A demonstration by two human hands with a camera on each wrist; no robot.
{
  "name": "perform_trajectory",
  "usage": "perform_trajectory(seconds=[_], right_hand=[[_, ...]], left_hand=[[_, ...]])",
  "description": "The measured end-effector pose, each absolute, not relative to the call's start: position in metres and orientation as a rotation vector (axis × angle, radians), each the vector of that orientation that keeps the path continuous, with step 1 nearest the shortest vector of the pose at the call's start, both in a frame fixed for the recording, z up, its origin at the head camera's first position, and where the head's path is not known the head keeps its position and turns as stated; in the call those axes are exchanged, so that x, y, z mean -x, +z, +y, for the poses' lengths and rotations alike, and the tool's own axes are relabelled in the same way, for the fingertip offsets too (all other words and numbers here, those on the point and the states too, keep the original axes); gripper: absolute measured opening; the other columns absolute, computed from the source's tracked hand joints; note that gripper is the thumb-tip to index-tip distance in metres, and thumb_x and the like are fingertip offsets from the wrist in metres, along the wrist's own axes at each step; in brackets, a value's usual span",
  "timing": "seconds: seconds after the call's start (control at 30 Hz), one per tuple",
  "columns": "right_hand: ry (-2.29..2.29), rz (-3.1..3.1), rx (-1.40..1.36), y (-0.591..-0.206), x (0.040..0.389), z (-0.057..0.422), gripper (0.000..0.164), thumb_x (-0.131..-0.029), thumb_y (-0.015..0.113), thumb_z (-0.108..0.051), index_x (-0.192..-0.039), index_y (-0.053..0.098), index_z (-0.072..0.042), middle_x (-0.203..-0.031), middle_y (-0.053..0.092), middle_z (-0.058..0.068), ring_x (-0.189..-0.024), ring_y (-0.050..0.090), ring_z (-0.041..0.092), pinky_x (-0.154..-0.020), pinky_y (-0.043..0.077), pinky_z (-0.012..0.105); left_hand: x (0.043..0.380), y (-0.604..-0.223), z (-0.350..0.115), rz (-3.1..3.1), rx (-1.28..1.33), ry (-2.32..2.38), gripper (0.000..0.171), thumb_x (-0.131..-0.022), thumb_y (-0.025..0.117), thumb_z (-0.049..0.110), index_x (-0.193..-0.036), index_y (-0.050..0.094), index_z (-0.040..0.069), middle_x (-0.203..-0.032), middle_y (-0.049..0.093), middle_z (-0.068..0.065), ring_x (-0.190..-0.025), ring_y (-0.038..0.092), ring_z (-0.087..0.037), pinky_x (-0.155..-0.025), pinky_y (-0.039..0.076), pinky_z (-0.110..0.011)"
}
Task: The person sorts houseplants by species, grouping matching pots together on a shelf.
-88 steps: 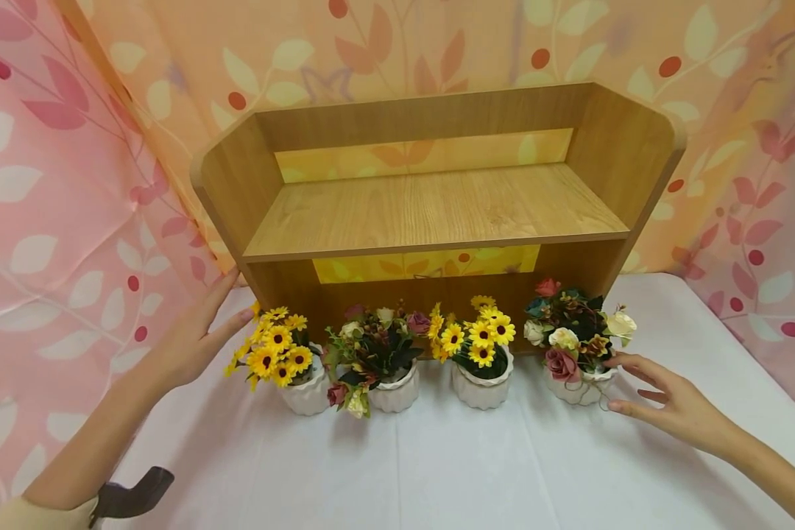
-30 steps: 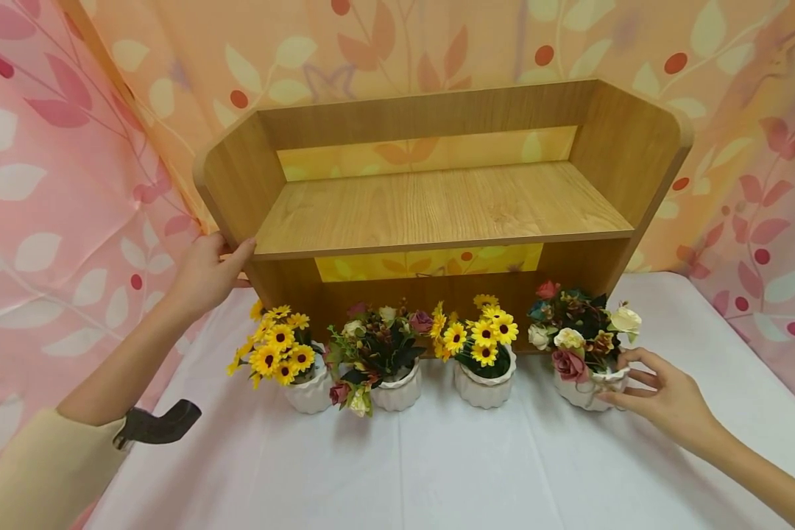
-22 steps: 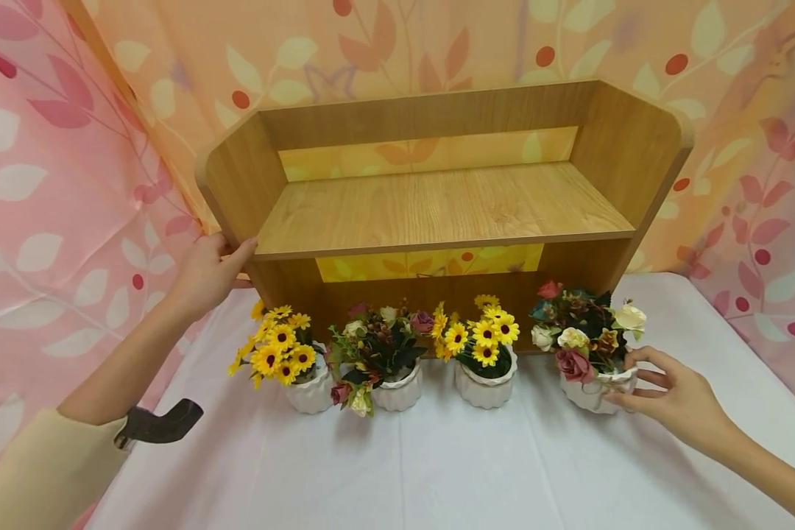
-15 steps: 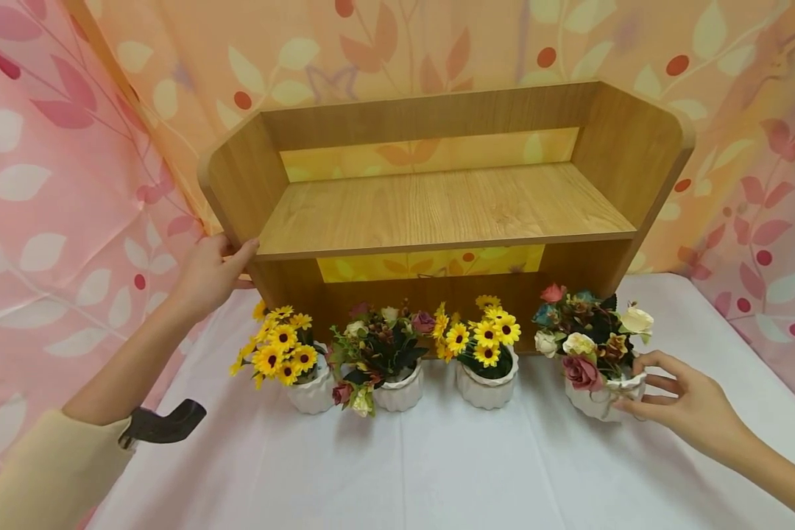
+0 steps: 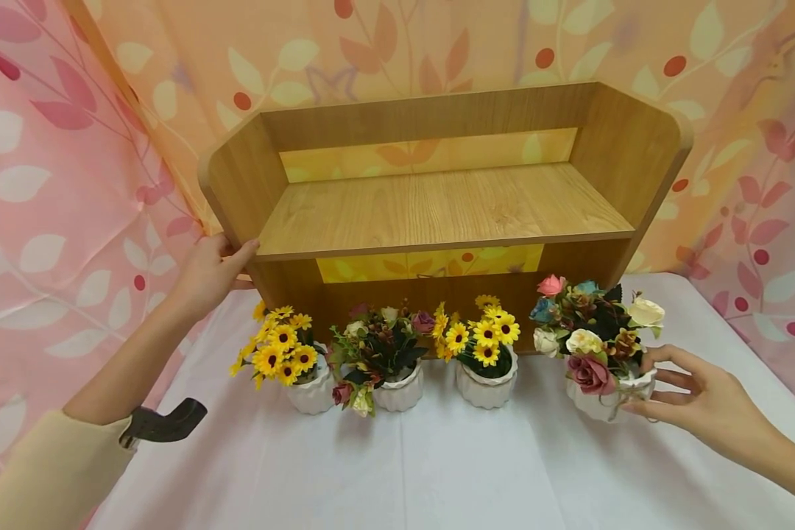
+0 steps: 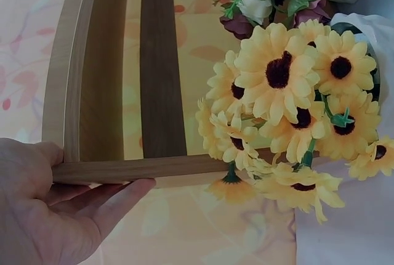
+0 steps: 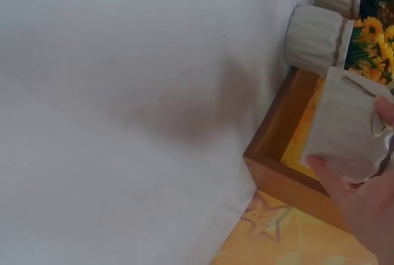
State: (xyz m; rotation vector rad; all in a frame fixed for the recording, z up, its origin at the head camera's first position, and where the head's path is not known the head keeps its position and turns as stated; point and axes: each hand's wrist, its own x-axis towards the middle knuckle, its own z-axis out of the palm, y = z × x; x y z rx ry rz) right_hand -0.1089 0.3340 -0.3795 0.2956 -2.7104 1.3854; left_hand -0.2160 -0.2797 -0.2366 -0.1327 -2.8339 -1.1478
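Observation:
My left hand (image 5: 207, 276) grips the left side panel of a two-tier wooden shelf (image 5: 444, 210). In the left wrist view, the thumb and fingers lie on opposite sides of the panel (image 6: 141, 169). At the right, my right hand (image 5: 712, 401) holds a white ribbed flowerpot (image 5: 589, 403) by its side, fingers and thumb around it. Artificial roses (image 5: 591, 374) in pink, cream and blue fill this pot. A shadow (image 7: 184, 111) on the cloth, apart from the pot in the right wrist view, shows it raised off the table.
Along the shelf's front stand a sunflower pot (image 5: 310, 390), a pot of mixed flowers (image 5: 399, 390) and another sunflower pot (image 5: 486, 386). A white cloth (image 5: 397, 471) covers the table. Patterned curtains (image 5: 397, 44) hang behind and at the sides. A black strap (image 5: 165, 423) sticks out from the left sleeve.
My left hand has risen from beside the sunflowers to grip the shelf panel. The right hand has closed around the rose pot, drawn it rightward and raised it.

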Motion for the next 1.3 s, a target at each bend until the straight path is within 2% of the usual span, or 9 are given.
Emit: perform_trajectory(seconds=[0.17,0.43,0.57,0.7,1.0,1.3], right_hand=[[1.434,-2.653,-0.392,-0.368,0.107,0.333,0.047,-0.078,0.084,0.016,-0.112,0.063,-0.009,-0.111,0.064,-0.019,-0.093,0.071,-0.004,-0.063,0.063,0.025],[1.456,-2.609,-0.501,-0.347,0.109,0.334,0.052,-0.077,0.079,0.022,-0.116,0.062,-0.008,-0.112,0.060,-0.011,-0.088,0.072,0.003,-0.062,0.062,0.026],[1.511,-2.575,-0.539,-0.332,0.108,0.331,0.056,-0.077,0.076,0.027,-0.116,0.064,-0.012,-0.113,0.058,-0.010,-0.085,0.071,0.007,-0.060,0.061,0.026],[1.670,-2.497,-0.604,-0.319,0.107,0.329,0.058,-0.077,0.071,0.031,-0.116,0.065,-0.011,-0.113,0.060,-0.008,-0.084,0.071,0.010,-0.059,0.060,0.026],[1.550,-2.536,-0.627,-0.283,0.113,0.315,0.060,-0.076,0.072,0.030,-0.117,0.066,-0.013,-0.110,0.064,-0.006,-0.086,0.072,0.009,-0.059,0.061,0.026],[1.658,-2.474,-0.743,-0.251,0.134,0.291,0.056,-0.076,0.072,0.031,-0.118,0.065,-0.005,-0.111,0.061,0.002,-0.090,0.073,0.014,-0.064,0.064,0.029]], left_hand=[[0.215,-0.235,-0.278,-2.827,0.138,-1.166,0.067,-0.114,0.043,0.038,-0.150,0.040,-0.017,-0.141,0.056,-0.040,-0.124,0.063,-0.053,-0.070,0.059,-0.014],[0.214,-0.235,-0.278,-2.833,0.132,-1.195,0.068,-0.114,0.043,0.038,-0.152,0.038,-0.017,-0.144,0.054,-0.040,-0.126,0.062,-0.053,-0.071,0.059,-0.013],[0.214,-0.235,-0.278,-2.834,0.129,-1.201,0.068,-0.114,0.042,0.038,-0.152,0.037,-0.017,-0.144,0.053,-0.040,-0.128,0.061,-0.053,-0.071,0.059,-0.013],[0.214,-0.235,-0.278,-2.834,0.122,-1.196,0.068,-0.114,0.043,0.039,-0.152,0.037,-0.017,-0.145,0.053,-0.040,-0.128,0.060,-0.053,-0.071,0.059,-0.013],[0.216,-0.236,-0.278,-2.835,0.132,-1.197,0.068,-0.114,0.042,0.038,-0.155,0.035,-0.016,-0.147,0.051,-0.040,-0.132,0.058,-0.053,-0.069,0.058,-0.012],[0.216,-0.236,-0.278,-2.838,0.144,-1.146,0.067,-0.114,0.040,0.040,-0.153,0.038,-0.015,-0.146,0.053,-0.039,-0.129,0.060,-0.052,-0.070,0.058,-0.012]])
